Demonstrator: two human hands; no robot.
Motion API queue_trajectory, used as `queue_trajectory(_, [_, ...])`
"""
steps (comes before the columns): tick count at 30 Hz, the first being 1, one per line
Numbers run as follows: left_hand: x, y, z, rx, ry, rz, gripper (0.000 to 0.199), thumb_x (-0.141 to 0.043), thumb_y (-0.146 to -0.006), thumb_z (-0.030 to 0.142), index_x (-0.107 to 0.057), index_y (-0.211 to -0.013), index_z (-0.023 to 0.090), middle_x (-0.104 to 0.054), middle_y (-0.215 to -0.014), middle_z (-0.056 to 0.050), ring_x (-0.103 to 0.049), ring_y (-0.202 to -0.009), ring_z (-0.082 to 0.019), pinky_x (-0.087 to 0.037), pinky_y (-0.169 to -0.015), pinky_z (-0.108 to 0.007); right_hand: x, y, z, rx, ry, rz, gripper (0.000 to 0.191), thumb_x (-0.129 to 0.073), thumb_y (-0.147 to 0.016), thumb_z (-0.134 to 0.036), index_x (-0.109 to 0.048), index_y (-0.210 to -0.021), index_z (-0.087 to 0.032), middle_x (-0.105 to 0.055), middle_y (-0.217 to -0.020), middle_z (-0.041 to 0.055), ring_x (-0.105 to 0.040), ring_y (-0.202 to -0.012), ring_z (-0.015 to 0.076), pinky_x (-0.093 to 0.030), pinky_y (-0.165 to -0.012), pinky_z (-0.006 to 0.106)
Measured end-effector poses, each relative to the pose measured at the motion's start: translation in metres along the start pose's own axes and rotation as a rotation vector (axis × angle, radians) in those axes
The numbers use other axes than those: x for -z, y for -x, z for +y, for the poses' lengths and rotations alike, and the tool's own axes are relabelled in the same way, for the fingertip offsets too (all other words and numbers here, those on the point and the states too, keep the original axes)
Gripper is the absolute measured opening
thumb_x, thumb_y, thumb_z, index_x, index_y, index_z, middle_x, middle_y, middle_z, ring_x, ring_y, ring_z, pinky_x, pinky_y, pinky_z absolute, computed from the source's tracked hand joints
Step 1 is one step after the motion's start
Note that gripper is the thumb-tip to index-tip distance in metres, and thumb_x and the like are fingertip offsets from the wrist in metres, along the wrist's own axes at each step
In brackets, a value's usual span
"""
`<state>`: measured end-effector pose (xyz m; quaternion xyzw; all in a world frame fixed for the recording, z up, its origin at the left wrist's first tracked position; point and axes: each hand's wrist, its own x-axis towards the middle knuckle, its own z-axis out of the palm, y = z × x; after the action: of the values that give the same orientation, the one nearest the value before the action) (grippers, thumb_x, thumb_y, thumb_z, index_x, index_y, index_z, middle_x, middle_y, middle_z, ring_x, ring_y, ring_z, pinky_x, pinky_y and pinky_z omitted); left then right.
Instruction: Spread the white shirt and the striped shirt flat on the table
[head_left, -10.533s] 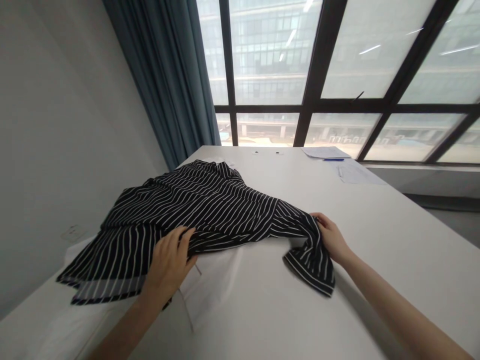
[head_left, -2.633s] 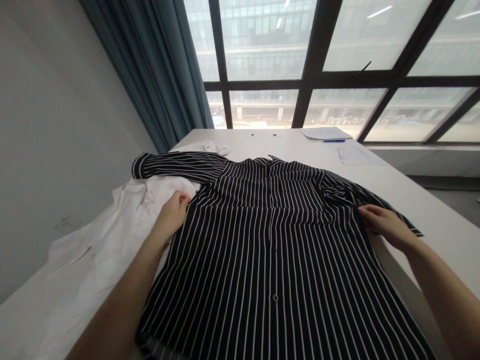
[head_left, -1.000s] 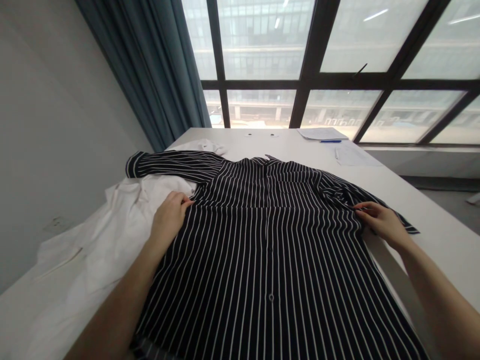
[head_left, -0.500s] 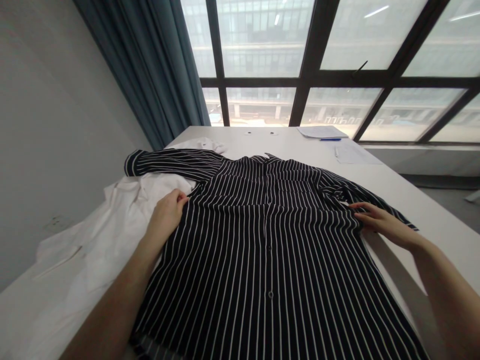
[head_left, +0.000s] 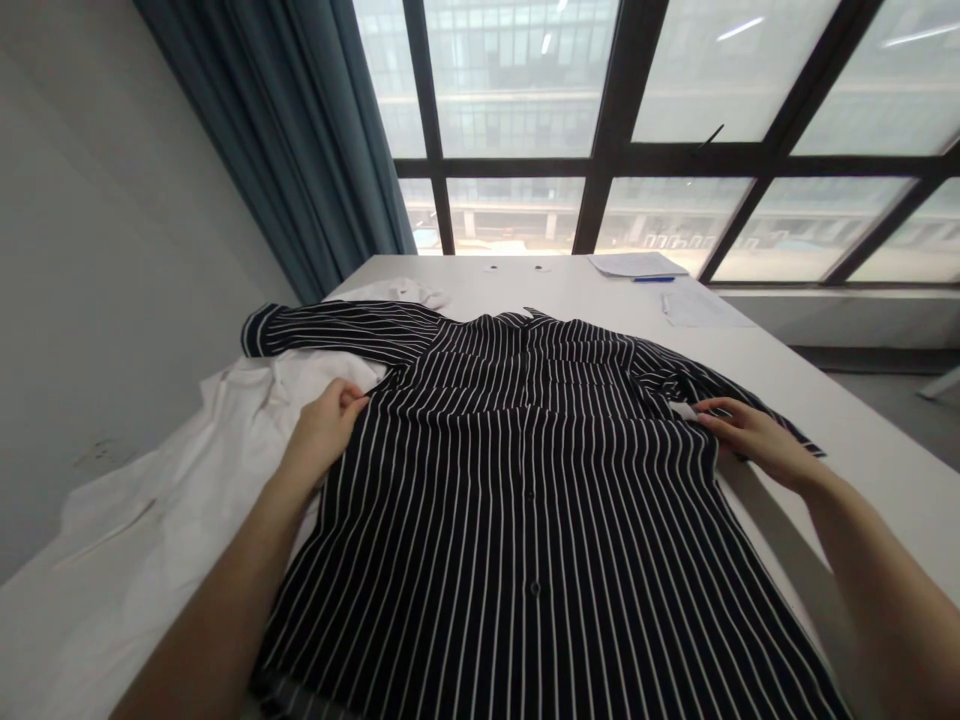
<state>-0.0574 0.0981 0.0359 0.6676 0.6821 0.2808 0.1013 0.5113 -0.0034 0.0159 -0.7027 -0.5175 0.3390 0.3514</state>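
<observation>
A black shirt with thin white stripes (head_left: 480, 500) lies spread front side up, its collar at the far end and its buttoned front running down the middle. Both sleeves reach outward, the left one over white cloth. My left hand (head_left: 328, 422) pinches the shirt's left side edge just below the sleeve. On the opposite side, my right hand (head_left: 754, 440) grips the right side edge near the underarm, thumb and fingers closed on the fabric. Between the hands the cloth is raised in a slight crosswise ridge. The hem runs out of view at the bottom.
White crumpled cloth (head_left: 180, 520) covers the left of the white table (head_left: 847, 390). Papers (head_left: 637, 264) and a blue pen (head_left: 653, 280) lie at the far right. Beyond the table stand a blue curtain (head_left: 322, 140) and dark-framed windows (head_left: 517, 170).
Both hands keep their hold on the shirt's sides. The whole view has shifted slightly, and the right-hand fingers sit a little differently on the fabric.
</observation>
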Motion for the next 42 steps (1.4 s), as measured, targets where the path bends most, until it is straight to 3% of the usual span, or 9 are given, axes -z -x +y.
queue_trajectory(3, [0.006,-0.001,-0.003,-0.034,0.095,-0.106,0.028,-0.052,-0.073,0.045,-0.047,-0.09,0.023,-0.055,-0.066,0.003,-0.056,-0.063,-0.019,-0.042,-0.063,-0.028,0.009,0.004,0.002,-0.074,-0.053,-0.226,0.05,-0.07,-0.075,-0.052,-0.06,-0.116,-0.024,-0.067,-0.084,0.0054,-0.06,-0.076,0.0197,-0.047,-0.065,0.029])
queue_trajectory(5, [0.011,-0.001,-0.004,-0.065,0.146,-0.189,0.034,-0.053,-0.073,0.049,-0.046,-0.093,0.023,-0.052,-0.065,0.004,-0.054,-0.061,-0.018,-0.041,-0.06,-0.027,0.014,0.005,0.001,-0.059,-0.031,-0.288,0.054,-0.072,-0.075,-0.047,-0.057,-0.122,-0.025,-0.067,-0.085,0.0052,-0.06,-0.079,0.0202,-0.046,-0.066,0.029])
queue_trajectory(9, [0.016,0.001,-0.005,-0.106,0.147,-0.242,0.038,-0.056,-0.072,0.051,-0.045,-0.096,0.023,-0.046,-0.064,0.006,-0.049,-0.058,-0.017,-0.038,-0.058,-0.027,0.013,0.003,-0.004,0.019,0.019,-0.187,0.058,-0.074,-0.07,-0.053,-0.058,-0.116,-0.022,-0.065,-0.075,0.0024,-0.055,-0.066,0.017,-0.037,-0.054,0.027])
queue_trajectory(16, [0.018,0.001,-0.008,-0.128,0.04,-0.321,0.035,-0.058,-0.073,0.045,-0.045,-0.096,0.022,-0.04,-0.064,0.007,-0.042,-0.06,-0.015,-0.034,-0.06,-0.027,0.005,-0.001,-0.003,0.061,0.036,-0.071,0.061,-0.074,-0.063,-0.065,-0.06,-0.101,-0.02,-0.058,-0.065,-0.0019,-0.049,-0.056,0.0133,-0.032,-0.048,0.024])
queue_trajectory(24, [0.019,-0.002,-0.009,-0.179,0.066,-0.285,0.031,-0.051,-0.076,0.048,-0.048,-0.094,0.023,-0.048,-0.067,0.005,-0.049,-0.063,-0.017,-0.038,-0.063,-0.028,-0.006,-0.002,-0.006,0.073,-0.025,-0.101,0.055,-0.069,-0.067,-0.069,-0.063,-0.092,-0.021,-0.064,-0.082,0.0038,-0.06,-0.074,0.0198,-0.052,-0.067,0.033])
queue_trajectory(28, [0.021,-0.002,-0.009,-0.228,0.104,-0.326,0.029,-0.048,-0.079,0.048,-0.054,-0.09,0.022,-0.062,-0.082,0.0,-0.057,-0.075,-0.02,-0.043,-0.072,-0.03,-0.004,0.002,-0.01,0.137,0.06,-0.222,0.049,-0.063,-0.076,-0.063,-0.066,-0.103,-0.022,-0.067,-0.099,0.0079,-0.062,-0.09,0.0256,-0.053,-0.078,0.038])
queue_trajectory(32, [0.02,0.006,-0.008,-0.193,0.114,-0.365,0.038,-0.052,-0.079,0.054,-0.059,-0.1,0.023,-0.067,-0.093,-0.001,-0.061,-0.078,-0.022,-0.047,-0.073,-0.031,0.003,0.009,-0.01,0.112,0.143,-0.355,0.051,-0.061,-0.079,-0.059,-0.068,-0.115,-0.025,-0.07,-0.104,0.0079,-0.064,-0.092,0.0285,-0.055,-0.08,0.041])
queue_trajectory(37, [0.008,0.027,-0.008,-0.145,0.047,-0.27,0.049,-0.063,-0.071,0.051,-0.05,-0.109,0.023,-0.067,-0.099,-0.004,-0.066,-0.086,-0.026,-0.05,-0.08,-0.036,0.003,0.01,-0.013,0.131,0.2,-0.248,0.05,-0.067,-0.071,-0.061,-0.076,-0.102,-0.023,-0.072,-0.108,0.0084,-0.064,-0.102,0.0325,-0.052,-0.09,0.042])
queue_trajectory(42, [0.003,0.043,-0.009,-0.097,0.115,-0.149,0.046,-0.056,-0.074,0.045,-0.046,-0.114,0.024,-0.067,-0.104,-0.006,-0.066,-0.096,-0.029,-0.05,-0.088,-0.042,0.002,0.004,-0.004,0.106,0.2,-0.116,0.053,-0.069,-0.067,-0.062,-0.077,-0.096,-0.019,-0.075,-0.09,0.0094,-0.069,-0.083,0.03,-0.055,-0.076,0.04])
